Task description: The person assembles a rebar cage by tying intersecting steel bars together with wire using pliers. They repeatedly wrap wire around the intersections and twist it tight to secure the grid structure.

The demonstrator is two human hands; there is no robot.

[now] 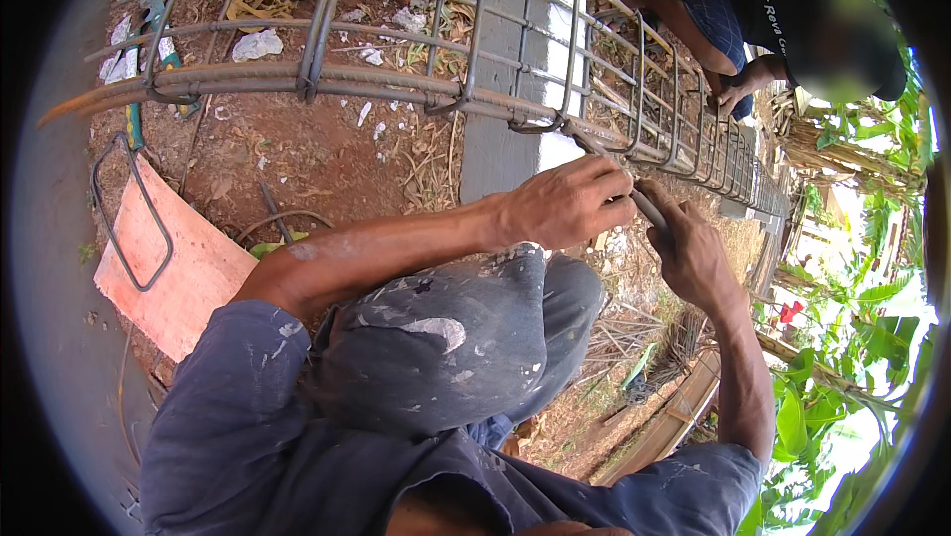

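My right hand (696, 254) is wrapped round a dark, slim metal tool (651, 213). Its far end reaches toward the lower bars of a long rebar cage (386, 90), and its exact kind is hard to make out. Close beside it, my left hand (573, 201) has its fingers curled in, just under the cage. Whatever those fingers hold, if anything, is hidden. Square stirrups (572, 51) ring the lengthwise bars of the cage at intervals.
A co-worker in dark clothes (763, 11) crouches across the cage, hands near it. On the left, a loose bent stirrup (149, 285) lies over a pinkish board (183, 264). A grey concrete strip (495, 155) runs under the cage. Planks (684, 402) and leafy plants (792, 422) are at right.
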